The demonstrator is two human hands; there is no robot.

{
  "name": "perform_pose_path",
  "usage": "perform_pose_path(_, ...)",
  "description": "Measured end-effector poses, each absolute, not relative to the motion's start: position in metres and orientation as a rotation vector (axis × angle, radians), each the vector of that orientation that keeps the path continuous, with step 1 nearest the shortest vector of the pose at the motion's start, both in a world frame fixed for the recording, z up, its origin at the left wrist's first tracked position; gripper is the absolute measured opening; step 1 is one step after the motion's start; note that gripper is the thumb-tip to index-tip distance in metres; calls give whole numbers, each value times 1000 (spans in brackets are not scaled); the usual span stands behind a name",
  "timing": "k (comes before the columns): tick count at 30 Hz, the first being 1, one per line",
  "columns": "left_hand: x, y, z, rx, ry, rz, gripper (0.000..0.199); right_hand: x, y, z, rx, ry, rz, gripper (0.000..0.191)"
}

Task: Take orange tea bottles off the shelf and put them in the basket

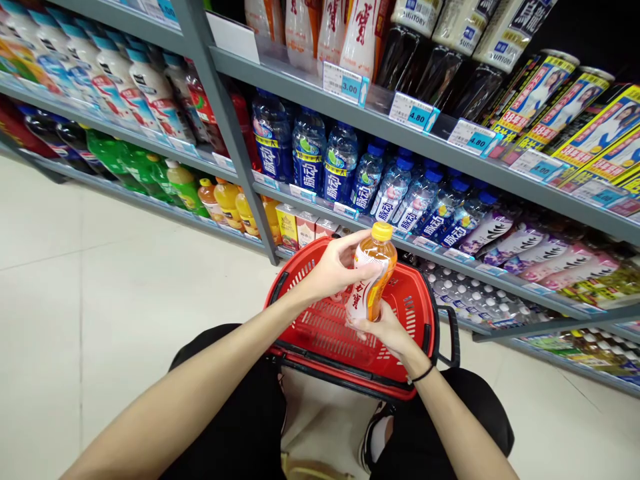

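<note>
A drink bottle (pixel 370 273) with a yellow cap, orange contents and a white label is held in both hands above a red shopping basket (pixel 275 293). My left hand (pixel 340 265) wraps the bottle's upper side, its thumb across the label. Around the lower end close the fingers of my right hand (pixel 383 328), with a dark band on that wrist. The bottle stands nearly upright, leaning slightly. Below it, the basket's slotted floor shows in part; my hands and the bottle hide the rest. The basket sits between my knees.
Grey store shelves (pixel 320 87) cross in front, with blue-capped bottles (pixel 310 150), yellow cans (pixel 543 93) and price tags (pixel 345 83). Green bottles (pixel 115 157) lie on the lower left shelf. A black basket handle (pixel 454 337) sticks out right. Pale floor tiles (pixel 125 267) extend left.
</note>
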State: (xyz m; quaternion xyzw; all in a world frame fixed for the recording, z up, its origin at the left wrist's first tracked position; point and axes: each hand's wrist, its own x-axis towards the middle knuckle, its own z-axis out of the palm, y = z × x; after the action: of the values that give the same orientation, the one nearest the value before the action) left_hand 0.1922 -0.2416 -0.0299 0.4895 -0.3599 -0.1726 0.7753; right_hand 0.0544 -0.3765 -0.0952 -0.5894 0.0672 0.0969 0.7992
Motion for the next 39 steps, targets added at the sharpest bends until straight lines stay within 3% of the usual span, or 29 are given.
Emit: perform_pose_path(39, 194, -242, -33, 1072, -760, -391, 70, 54, -372, -88, -1314, 163, 205, 53)
